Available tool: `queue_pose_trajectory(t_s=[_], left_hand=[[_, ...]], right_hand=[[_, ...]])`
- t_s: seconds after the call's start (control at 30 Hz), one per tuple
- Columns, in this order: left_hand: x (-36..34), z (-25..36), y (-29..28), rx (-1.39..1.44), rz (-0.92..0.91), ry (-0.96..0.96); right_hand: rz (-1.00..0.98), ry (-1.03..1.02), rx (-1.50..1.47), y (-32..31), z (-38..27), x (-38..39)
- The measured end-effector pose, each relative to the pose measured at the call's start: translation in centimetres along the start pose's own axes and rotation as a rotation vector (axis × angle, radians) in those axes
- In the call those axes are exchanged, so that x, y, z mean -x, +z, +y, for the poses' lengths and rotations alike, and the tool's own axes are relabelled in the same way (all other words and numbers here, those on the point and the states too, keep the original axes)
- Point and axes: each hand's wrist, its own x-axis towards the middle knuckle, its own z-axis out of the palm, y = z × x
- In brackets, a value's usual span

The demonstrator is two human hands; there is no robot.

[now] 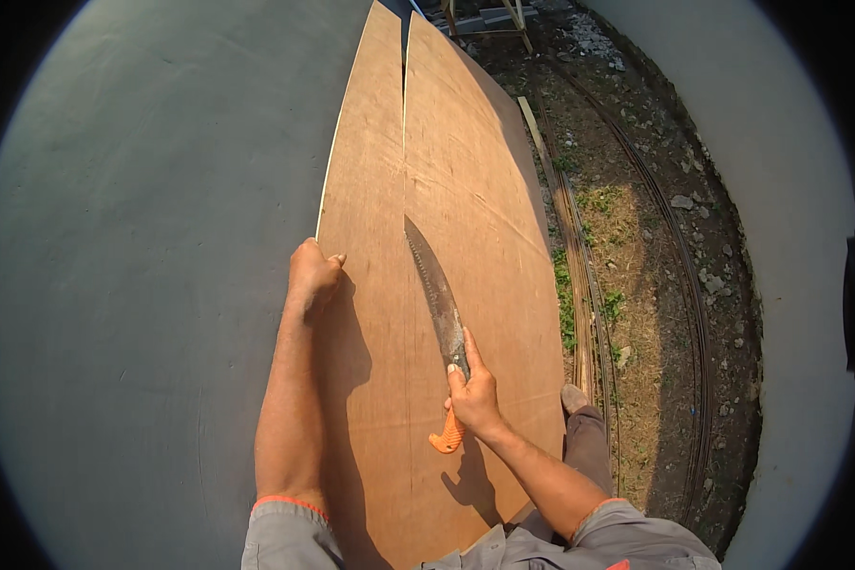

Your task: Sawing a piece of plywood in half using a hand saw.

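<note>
In front of me lies a long plywood sheet (484,247), split from its far end by a narrow cut that runs down toward the middle. My right hand (475,394) is closed around the orange handle of a curved pruning saw (431,275), with the index finger laid along the base of the blade. The saw's tip meets the sheet near the cut's near end, and a faint straight line continues toward me. My left hand (315,275) grips the sheet's left edge, its thumb on top and its other fingers mostly hidden.
A smooth grey surface (161,247) borders the sheet on the left. To the right, long thin rods (674,209) and wooden strips (570,228) lie on dirt with weeds and stones. My shoe (574,398) is beside the sheet. A wooden frame (518,19) stands at the far end.
</note>
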Motion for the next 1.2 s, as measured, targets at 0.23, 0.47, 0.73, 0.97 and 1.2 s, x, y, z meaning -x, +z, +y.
queue_pose_trajectory(t_s=[0.23,0.47,0.73,0.97,1.2], left_hand=[[0.4,1.7,0.1,0.078,-0.031,-0.056],[-0.4,1.4,1.9,0.03,-0.036,0.011],[-0.6,0.2,2.0,-0.012,0.0,0.002],[-2.1,0.5,2.6,0.021,-0.024,-0.033],[-1.6,0.8,3.2,0.041,-0.048,-0.044]], right_hand=[[-0.005,-0.002,0.195,2.1,1.8,-3.8],[0.021,-0.004,0.104,-0.2,0.1,-5.9],[0.017,0.022,0.076,0.2,1.4,1.3],[-0.004,0.147,0.015,-7.1,-2.8,11.9],[0.208,-0.043,0.926,-22.0,-4.6,7.7]])
